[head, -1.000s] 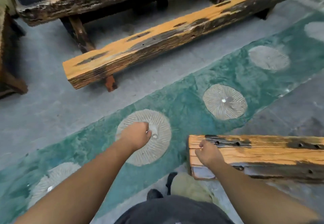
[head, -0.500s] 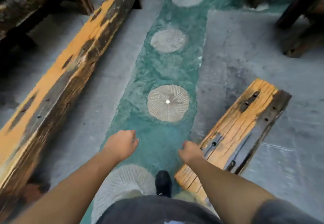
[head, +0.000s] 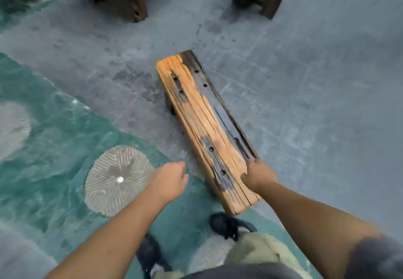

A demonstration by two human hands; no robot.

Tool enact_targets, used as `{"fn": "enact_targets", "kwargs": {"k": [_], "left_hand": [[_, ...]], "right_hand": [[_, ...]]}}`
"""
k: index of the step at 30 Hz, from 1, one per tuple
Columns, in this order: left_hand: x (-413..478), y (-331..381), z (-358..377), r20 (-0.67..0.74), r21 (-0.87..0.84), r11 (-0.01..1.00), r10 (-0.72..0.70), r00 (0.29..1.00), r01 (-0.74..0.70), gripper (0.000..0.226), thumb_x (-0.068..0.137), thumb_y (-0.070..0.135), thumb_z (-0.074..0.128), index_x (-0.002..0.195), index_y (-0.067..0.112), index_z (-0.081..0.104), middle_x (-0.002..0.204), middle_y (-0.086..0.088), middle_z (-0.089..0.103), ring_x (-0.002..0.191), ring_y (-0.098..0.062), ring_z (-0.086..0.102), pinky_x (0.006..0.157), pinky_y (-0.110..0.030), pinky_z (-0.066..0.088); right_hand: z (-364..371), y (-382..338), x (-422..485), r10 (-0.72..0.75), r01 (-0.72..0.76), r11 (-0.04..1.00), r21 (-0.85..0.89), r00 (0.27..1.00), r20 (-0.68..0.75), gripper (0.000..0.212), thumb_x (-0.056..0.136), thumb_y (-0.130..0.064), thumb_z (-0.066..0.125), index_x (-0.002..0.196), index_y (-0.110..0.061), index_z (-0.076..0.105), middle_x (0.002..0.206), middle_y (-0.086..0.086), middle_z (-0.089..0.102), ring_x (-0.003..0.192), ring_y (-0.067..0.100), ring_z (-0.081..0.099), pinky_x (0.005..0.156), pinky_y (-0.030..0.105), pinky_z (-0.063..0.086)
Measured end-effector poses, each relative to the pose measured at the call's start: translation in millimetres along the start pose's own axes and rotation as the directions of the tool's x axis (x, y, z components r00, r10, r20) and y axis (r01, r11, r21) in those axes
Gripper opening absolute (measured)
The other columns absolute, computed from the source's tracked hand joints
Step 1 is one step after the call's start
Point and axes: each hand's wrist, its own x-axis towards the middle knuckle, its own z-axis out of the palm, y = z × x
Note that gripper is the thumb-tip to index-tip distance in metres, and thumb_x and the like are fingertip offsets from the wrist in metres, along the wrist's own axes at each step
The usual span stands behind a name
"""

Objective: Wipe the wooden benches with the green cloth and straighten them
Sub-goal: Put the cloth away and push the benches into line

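Head view, bench (head: 209, 130) angled up-left, right grip (head: 258, 175) holding

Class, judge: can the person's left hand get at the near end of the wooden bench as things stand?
Probably yes: the left hand hovers just beside the wooden bench, near its close end, and only open floor lies between them.

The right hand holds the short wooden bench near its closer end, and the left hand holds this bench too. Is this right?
Only the left hand is wrong. The right hand does hold the short wooden bench near its closer end, but the left hand is off it, curled and empty, above the green floor strip. The head view shows it.
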Motion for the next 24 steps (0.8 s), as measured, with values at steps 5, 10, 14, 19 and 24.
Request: {"fn": "enact_targets", "kwargs": {"k": [5,10,14,19,24], "left_hand": [[53,-28,38,0.167,0.153,0.945,0.264,0.95,-0.289,0.021,0.093,0.029,0.047,0.104,0.014,0.058,0.108,-0.009,0.066,0.106,-0.032,0.062,0.085,-0.041,0.052],[116,-44,129,0.286,0.234,0.869,0.368,0.885,-0.436,0.028,0.097,0.031,0.047,0.12,0.016,0.054,0.121,-0.006,0.057,0.115,-0.027,0.053,0.093,-0.042,0.046],[165,-51,209,0.278,0.252,0.805,0.472,0.837,-0.538,0.043,0.097,0.038,0.048,0.136,0.02,0.041,0.138,-0.003,0.04,0.128,-0.026,0.04,0.102,-0.042,0.041],[234,-43,292,0.173,0.304,0.648,0.683,0.709,-0.699,0.067,0.092,0.06,0.044,0.148,0.024,0.033,0.159,-0.004,0.023,0.149,-0.026,0.015,0.118,-0.056,0.021],[283,-51,365,0.034,0.464,0.411,0.877,0.48,-0.785,0.08,0.09,0.072,0.028,0.152,0.022,0.037,0.161,-0.012,0.028,0.149,-0.032,0.022,0.112,-0.069,0.011]], "right_hand": [[74,-6,-16,0.264,-0.248,0.948,0.198,0.963,-0.058,0.044,0.091,-0.041,0.05,0.126,-0.013,0.048,0.125,0.015,0.052,0.111,0.039,0.056,0.087,0.045,0.05],[190,-14,13,0.483,-0.386,0.787,0.481,0.871,-0.09,0.054,0.09,-0.04,0.061,0.132,-0.013,0.042,0.128,0.014,0.042,0.112,0.037,0.053,0.086,0.044,0.05],[271,-5,53,0.555,-0.41,0.769,0.49,0.809,-0.193,0.075,0.086,-0.047,0.067,0.144,-0.014,0.035,0.15,0.017,0.032,0.134,0.039,0.04,0.103,0.051,0.045],[333,19,101,0.472,-0.347,0.868,0.355,0.798,-0.375,0.093,0.076,-0.069,0.064,0.149,-0.019,0.035,0.157,0.015,0.026,0.145,0.038,0.027,0.115,0.062,0.028],[395,46,123,0.361,-0.181,0.928,0.326,0.654,-0.665,0.093,0.078,-0.08,0.055,0.146,-0.018,0.048,0.156,0.013,0.039,0.146,0.036,0.031,0.111,0.068,0.029]]}}
